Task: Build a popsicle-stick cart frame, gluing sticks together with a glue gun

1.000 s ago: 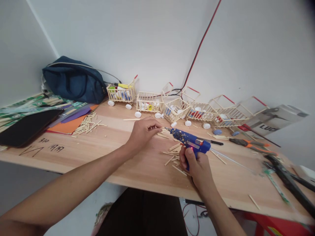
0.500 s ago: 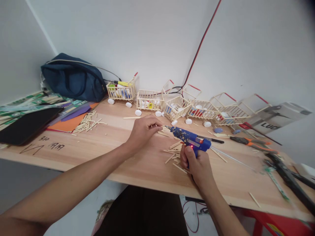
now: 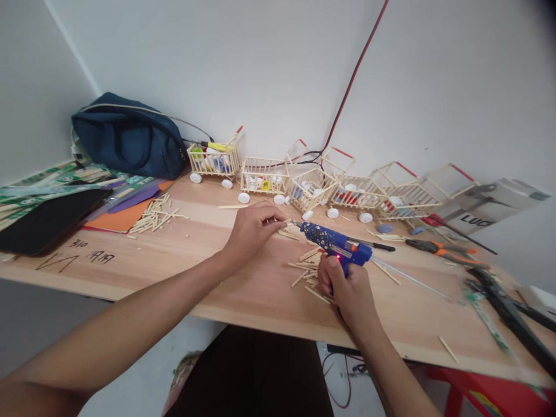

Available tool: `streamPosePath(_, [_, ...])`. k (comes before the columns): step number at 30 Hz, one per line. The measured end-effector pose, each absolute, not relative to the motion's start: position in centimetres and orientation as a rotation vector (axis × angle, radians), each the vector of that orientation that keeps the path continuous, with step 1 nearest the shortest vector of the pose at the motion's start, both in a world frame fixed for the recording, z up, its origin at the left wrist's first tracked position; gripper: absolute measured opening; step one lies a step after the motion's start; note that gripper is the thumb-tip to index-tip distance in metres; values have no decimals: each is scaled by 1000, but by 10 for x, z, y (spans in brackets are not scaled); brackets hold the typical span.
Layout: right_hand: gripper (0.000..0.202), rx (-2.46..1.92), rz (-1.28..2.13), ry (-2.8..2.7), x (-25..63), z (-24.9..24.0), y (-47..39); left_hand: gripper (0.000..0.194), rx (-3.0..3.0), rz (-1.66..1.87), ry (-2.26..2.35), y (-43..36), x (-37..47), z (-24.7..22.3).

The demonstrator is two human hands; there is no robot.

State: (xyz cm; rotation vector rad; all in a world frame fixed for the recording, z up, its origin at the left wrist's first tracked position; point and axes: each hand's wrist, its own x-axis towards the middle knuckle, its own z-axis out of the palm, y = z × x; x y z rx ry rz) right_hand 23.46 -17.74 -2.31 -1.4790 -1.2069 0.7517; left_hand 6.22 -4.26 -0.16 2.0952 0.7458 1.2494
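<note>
My right hand (image 3: 347, 281) is wrapped round the handle of a blue hot glue gun (image 3: 332, 242), its red light lit. The gun's metal nozzle points left, right at the fingertips of my left hand (image 3: 256, 229). Those fingers are pinched on a short thin wooden stick (image 3: 287, 222), mostly hidden, with its end by the nozzle. Below the gun lies a loose pile of cut wooden sticks (image 3: 307, 269). Just behind stand several small wooden shopping carts (image 3: 264, 175) with white wheels and red handles, holding small coloured items.
On the left are a blue bag (image 3: 130, 139), a black tablet-like slab (image 3: 52, 223), orange paper (image 3: 115, 220) and another stick pile (image 3: 154, 217). To the right lie orange-handled pliers (image 3: 447, 250), a black cutting tool (image 3: 508, 313) and a black pen-like item (image 3: 377, 245). The table's front edge (image 3: 260, 330) is close.
Almost nothing differs. Both hands, the glue gun and the stick keep the same place, with only a very slight shift of the view.
</note>
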Motion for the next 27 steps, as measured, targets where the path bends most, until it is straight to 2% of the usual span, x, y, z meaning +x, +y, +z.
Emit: streamPosePath(27, [50,-1447,721,-1232,234,-20,-179,2,1937,1206,787,-46,66,1])
